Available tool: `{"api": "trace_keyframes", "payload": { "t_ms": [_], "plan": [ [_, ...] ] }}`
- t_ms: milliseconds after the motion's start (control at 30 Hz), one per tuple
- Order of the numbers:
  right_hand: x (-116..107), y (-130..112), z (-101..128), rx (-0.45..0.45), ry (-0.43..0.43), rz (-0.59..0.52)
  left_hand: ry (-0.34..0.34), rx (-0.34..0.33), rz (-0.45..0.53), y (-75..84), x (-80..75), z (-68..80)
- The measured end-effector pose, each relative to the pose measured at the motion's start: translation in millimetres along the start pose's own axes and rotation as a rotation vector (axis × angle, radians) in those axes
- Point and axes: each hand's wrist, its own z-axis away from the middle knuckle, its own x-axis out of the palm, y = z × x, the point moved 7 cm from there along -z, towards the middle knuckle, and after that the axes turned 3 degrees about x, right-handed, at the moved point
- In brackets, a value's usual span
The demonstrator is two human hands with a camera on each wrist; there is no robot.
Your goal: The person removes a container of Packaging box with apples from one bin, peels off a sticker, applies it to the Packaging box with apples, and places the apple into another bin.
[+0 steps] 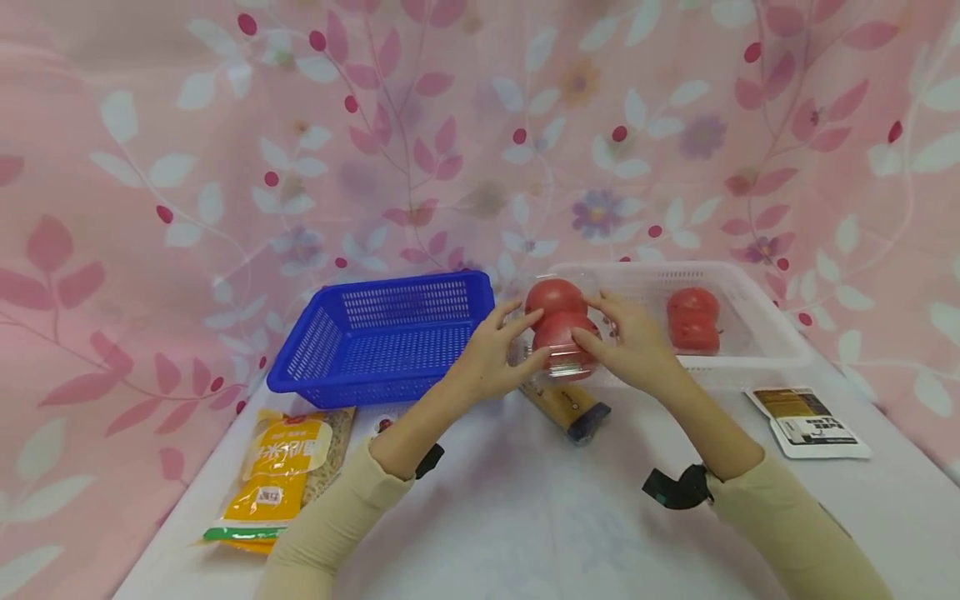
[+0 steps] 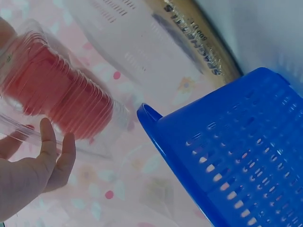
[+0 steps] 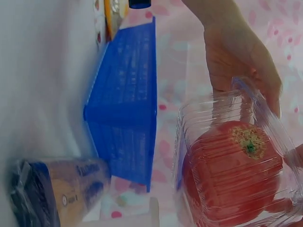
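A: Count with me: two baskets on the counter [image 1: 525,517], one blue basket [image 1: 382,337], one white basket [image 1: 757,350].

B: And two clear tomato packs, two tomatoes each. One second pack [image 1: 693,319] lies inside white; the held pack [image 1: 558,329] hangs just above the counter between baskets, left hand [image 1: 491,354] and right hand [image 1: 633,346] clasping it.

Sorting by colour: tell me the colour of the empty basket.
Blue basket; the head view shows it best.

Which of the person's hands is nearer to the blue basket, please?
Left. The left hand holds the tomato pack right beside the blue basket; the right hand grips the pack's far side.
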Motion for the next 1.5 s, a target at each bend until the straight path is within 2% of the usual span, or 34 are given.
{"api": "trace_keyframes", "payload": {
  "t_ms": [233,367,467,633,733,967,1167,1367,1500],
  "plan": [
    [13,-17,24,-0.077,-0.044,0.001,0.020,-0.016,-0.021,7.3,-2.4,39.7],
    [24,-24,41,-0.092,-0.088,0.006,-0.014,-0.026,-0.053,12.6,-5.8,63.8],
    [32,-30,53,-0.127,-0.104,0.010,-0.041,-0.008,-0.088,16.7,-9.6,83.4],
    [42,-43,70,-0.239,-0.086,-0.004,-0.036,0.065,-0.121,25.6,-15.6,112.3],
    [44,-47,81,-0.261,-0.097,-0.018,-0.046,0.093,-0.118,31.1,-14.8,125.9],
    [56,-43,103,-0.240,-0.144,-0.025,-0.038,0.151,-0.128,36.2,-4.0,148.0],
    [70,-36,116,-0.238,-0.149,-0.005,-0.085,0.164,-0.121,34.4,10.1,164.8],
    [85,-28,125,-0.180,-0.224,0.000,-0.102,0.209,-0.084,31.5,21.0,175.2],
    [92,-25,130,-0.171,-0.255,0.005,-0.114,0.239,-0.059,29.9,25.5,180.0]
  ]
}}
